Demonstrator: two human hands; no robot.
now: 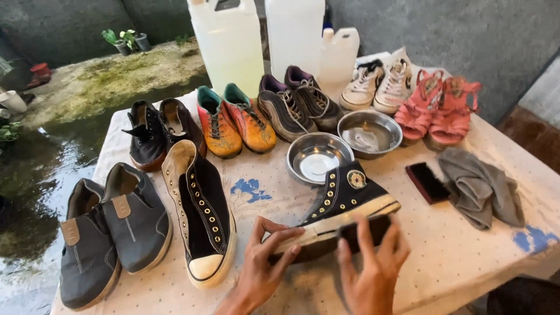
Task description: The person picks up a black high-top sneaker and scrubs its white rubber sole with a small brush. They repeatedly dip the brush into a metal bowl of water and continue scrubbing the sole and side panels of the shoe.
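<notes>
Tipped on its side near the table's (pixel 478 256) 6 o'clock edge: 1 black high-top sneaker (pixel 344 201), sole rim turned toward the wearer, eyelets and round ankle patch facing 12 o'clock. Laid that way, by the look of it, to bring the pale rubber sidewall up where a brush can reach.

Left hand (pixel 259 265): fingers spread and pressed on the toe end, at 9 o'clock of the shoe, pinning rather than gripping. Right hand (pixel 373 265): clamped around a dark brush (pixel 364 230), held against the sole edge at the heel end, at about 5 o'clock of the shoe; bristles hidden under the fingers.

Matching sneaker (pixel 201 216) at 9 o'clock of the held 1, upright on its sole, toe cap toward the near edge, probably parked within easy reach as the pair's other half.

2 steel bowls at 12 o'clock of the shoe: the nearer (pixel 318 157) looking empty, the farther (pixel 368 133) holding a little liquid, both close enough for dipping. Second brush (pixel 427 182) and crumpled grey cloth (pixel 481 186) at 2 o'clock, just beside each other.

Other pairs lined along the far edge, toes toward the wearer; grey slip-ons (pixel 111 233) at the far 9 o'clock side. White jugs (pixel 230 44) behind the row at 12 o'clock.
</notes>
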